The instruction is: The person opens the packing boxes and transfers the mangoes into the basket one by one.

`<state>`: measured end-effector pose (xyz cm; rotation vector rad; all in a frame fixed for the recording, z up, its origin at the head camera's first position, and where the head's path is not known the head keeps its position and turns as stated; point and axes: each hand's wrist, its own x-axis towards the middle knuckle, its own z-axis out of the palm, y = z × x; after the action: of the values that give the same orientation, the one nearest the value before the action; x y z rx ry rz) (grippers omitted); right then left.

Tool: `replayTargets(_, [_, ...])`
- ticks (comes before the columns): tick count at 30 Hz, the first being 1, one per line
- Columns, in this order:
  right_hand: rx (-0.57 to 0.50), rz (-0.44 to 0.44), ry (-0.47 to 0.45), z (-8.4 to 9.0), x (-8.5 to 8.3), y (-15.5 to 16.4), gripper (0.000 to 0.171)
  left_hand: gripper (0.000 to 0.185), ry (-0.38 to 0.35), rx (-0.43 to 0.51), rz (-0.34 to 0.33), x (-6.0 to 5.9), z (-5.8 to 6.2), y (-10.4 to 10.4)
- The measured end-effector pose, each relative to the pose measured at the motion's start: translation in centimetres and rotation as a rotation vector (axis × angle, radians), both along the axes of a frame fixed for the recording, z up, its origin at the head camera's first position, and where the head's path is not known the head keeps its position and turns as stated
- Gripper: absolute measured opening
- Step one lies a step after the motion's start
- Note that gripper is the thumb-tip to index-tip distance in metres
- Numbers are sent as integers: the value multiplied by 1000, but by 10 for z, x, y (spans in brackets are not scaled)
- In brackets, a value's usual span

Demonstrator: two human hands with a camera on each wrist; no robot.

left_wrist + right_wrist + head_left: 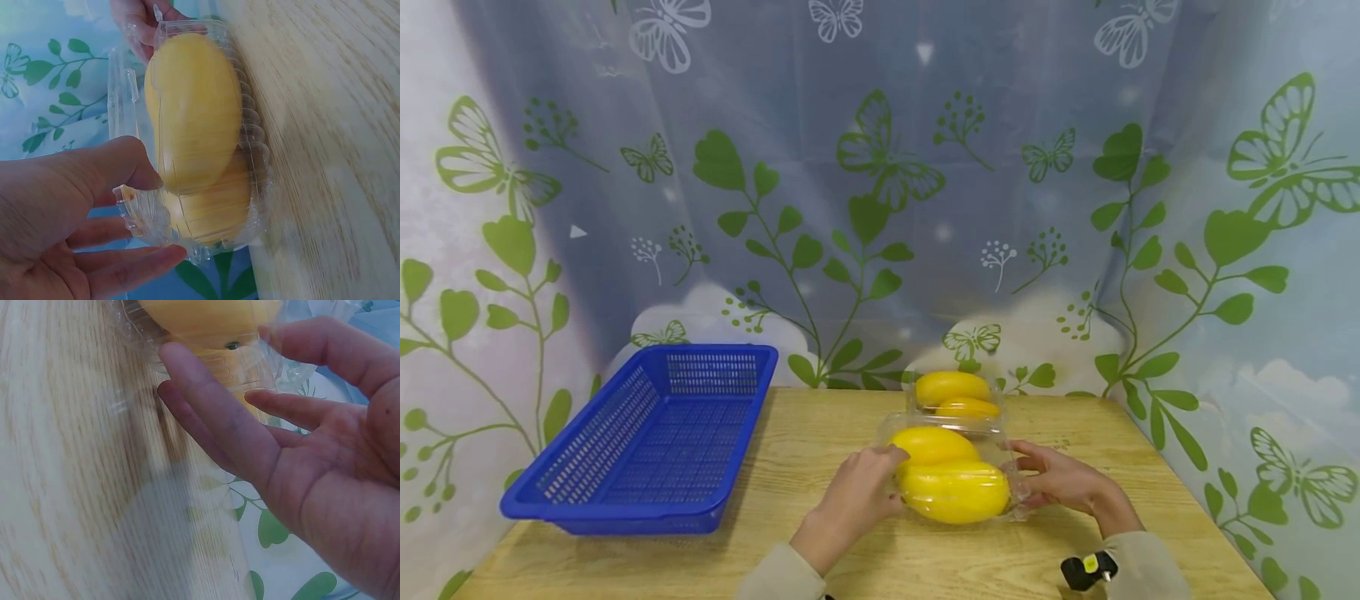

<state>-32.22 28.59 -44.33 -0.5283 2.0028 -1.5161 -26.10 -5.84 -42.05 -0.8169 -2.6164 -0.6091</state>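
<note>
Two yellow mangoes (953, 492) lie in a clear plastic box (253, 134) on the wooden table. My left hand (867, 487) holds the box's left end, its thumb on the near side and the fingers spread around the corner. At the opposite end, my right hand (1060, 477) has its thumb and fingertips at the clear plastic edge. Its lower fingers (219, 419) stretch out beside the box. In the left wrist view the right hand shows at the far end of the box.
Behind it stands a second clear box (1000, 408) with two more mangoes (953, 389). A blue plastic basket (730, 462) sits on the table (820, 417) at the left. A leaf-patterned curtain (880, 275) hangs around the back and sides.
</note>
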Motion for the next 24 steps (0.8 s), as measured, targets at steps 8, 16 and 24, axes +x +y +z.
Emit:
replayTargets(8, [10,6,-10,0,-2,-2,90,28,-31,-3,-3,2,3,1])
replayTargets(16, [14,12,-4,2,0,-2,92,24,-22,11,-34,3,4,0])
replayTargets(24, [41,-21,0,3,2,-4,91,16,-23,14,-43,3,3,1])
